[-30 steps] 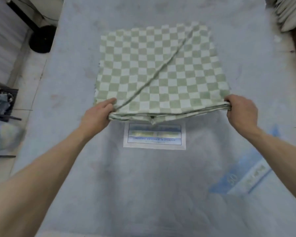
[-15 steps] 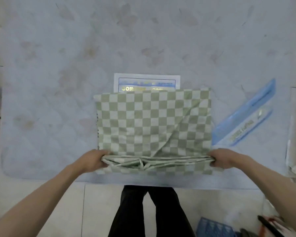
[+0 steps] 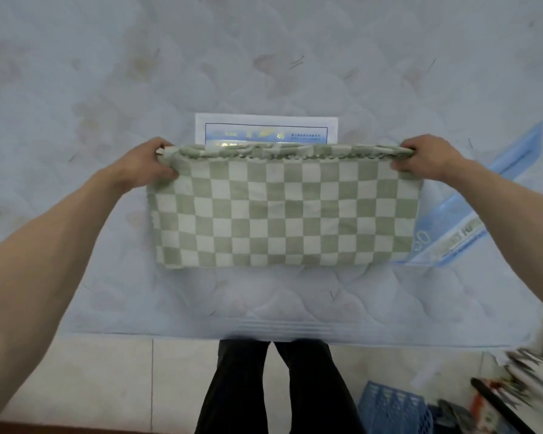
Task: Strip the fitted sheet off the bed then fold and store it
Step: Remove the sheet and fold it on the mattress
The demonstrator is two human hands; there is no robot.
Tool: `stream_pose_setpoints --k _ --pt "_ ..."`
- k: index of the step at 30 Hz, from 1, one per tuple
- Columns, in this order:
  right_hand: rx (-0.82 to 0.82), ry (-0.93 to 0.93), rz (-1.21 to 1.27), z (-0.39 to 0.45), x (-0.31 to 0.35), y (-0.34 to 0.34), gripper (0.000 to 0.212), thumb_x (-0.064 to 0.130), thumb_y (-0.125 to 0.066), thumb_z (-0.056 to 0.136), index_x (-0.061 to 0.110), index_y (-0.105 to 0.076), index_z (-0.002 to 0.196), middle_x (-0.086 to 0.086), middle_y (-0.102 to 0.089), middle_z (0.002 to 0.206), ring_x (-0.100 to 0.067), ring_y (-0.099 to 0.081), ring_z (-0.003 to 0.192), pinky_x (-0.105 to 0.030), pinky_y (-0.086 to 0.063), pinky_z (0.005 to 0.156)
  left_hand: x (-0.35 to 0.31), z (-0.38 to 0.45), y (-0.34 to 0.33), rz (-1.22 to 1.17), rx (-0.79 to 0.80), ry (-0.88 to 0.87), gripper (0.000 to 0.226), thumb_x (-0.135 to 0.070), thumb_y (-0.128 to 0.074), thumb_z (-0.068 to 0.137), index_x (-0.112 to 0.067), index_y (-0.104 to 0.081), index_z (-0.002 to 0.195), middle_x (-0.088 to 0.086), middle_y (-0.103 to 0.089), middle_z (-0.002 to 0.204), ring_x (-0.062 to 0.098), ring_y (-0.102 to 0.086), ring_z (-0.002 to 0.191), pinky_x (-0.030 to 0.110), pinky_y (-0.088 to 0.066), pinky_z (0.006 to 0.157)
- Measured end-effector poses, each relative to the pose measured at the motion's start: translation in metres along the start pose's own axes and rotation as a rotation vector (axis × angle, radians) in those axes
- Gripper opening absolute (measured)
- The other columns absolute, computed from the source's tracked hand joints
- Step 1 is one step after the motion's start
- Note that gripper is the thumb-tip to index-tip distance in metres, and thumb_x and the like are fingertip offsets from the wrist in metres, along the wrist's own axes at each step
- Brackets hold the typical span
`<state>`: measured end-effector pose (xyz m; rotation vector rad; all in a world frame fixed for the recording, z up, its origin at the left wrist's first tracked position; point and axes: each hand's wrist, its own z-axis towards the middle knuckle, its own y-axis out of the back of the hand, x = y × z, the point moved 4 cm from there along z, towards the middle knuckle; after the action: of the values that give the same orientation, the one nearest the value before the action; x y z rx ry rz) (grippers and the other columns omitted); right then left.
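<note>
On the bare mattress (image 3: 264, 57), near its foot edge, lies the folded checked fitted sheet (image 3: 282, 211). The left hand (image 3: 151, 164) and right hand (image 3: 427, 161) each pinch a far corner of the layered edge, keeping the layers aligned, probably to square this fold. It partly covers the mattress label (image 3: 265, 128). Storing is not yet done.

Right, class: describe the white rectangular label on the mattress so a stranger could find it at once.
Start from the bare quilted mattress. Go to the folded green-and-white checked sheet held at its far corners by the left hand and right hand. The label lies flat just beyond the sheet's far edge, partly hidden; unlike the slanted blue strip at the right, it is white with a blue-framed panel.
</note>
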<state>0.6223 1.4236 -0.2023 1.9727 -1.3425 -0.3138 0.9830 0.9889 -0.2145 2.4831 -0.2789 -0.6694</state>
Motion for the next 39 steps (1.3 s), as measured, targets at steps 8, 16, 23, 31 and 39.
stream_pose_setpoints --k 8,16,23,31,39 --pt "-0.189 -0.216 0.279 0.033 -0.022 -0.034 0.034 0.028 -0.076 0.084 0.012 -0.066 0.112 -0.016 -0.069 0.112 -0.035 -0.063 0.107 -0.038 -0.046 0.083 0.050 0.040 -0.009 0.001 -0.167 0.222 0.055 -0.007 -0.076 0.084 -0.016 -0.055 0.134 0.019 -0.065 0.121 0.037 -0.064 0.108 0.048 -0.053 0.096" --pt "-0.506 0.469 -0.092 -0.025 0.134 -0.119 0.054 0.026 -0.040 0.106 0.001 -0.036 0.154 -0.021 -0.030 0.161 -0.039 -0.024 0.151 -0.057 -0.020 0.122 -0.073 -0.042 -0.152 0.410 -0.487 -0.467 0.054 -0.032 -0.041 0.104 -0.010 -0.038 0.153 0.010 -0.030 0.162 0.032 -0.024 0.153 0.052 -0.018 0.123" --pt "-0.377 0.452 -0.293 0.051 0.071 -0.135 0.070 0.057 -0.023 0.105 0.018 -0.012 0.162 -0.005 -0.005 0.170 -0.028 -0.001 0.157 -0.045 0.009 0.125 -0.035 0.036 -0.172 0.686 -0.437 -0.427 0.065 -0.057 -0.023 0.106 -0.030 -0.008 0.163 -0.001 -0.001 0.171 0.022 0.000 0.158 0.045 0.005 0.127" --pt "-0.460 -0.211 0.133 0.023 -0.065 -0.091 0.070 0.052 -0.031 0.105 0.010 -0.020 0.160 -0.012 -0.013 0.168 -0.030 -0.011 0.155 -0.054 -0.009 0.124 0.052 0.008 -0.100 0.204 -0.561 0.292 0.069 -0.050 -0.016 0.105 -0.013 -0.012 0.163 0.010 -0.003 0.170 0.030 -0.002 0.157 0.060 -0.004 0.124" --pt "-0.508 -0.438 0.599 -0.064 -0.020 -0.148 0.068 0.043 -0.058 0.099 0.007 -0.036 0.152 -0.017 -0.047 0.148 -0.035 -0.042 0.135 -0.046 -0.035 0.112 -0.062 -0.072 -0.262 0.479 -0.347 -0.371 0.070 -0.054 -0.019 0.105 -0.016 -0.010 0.164 0.009 -0.005 0.171 0.030 -0.006 0.158 0.060 0.001 0.125"
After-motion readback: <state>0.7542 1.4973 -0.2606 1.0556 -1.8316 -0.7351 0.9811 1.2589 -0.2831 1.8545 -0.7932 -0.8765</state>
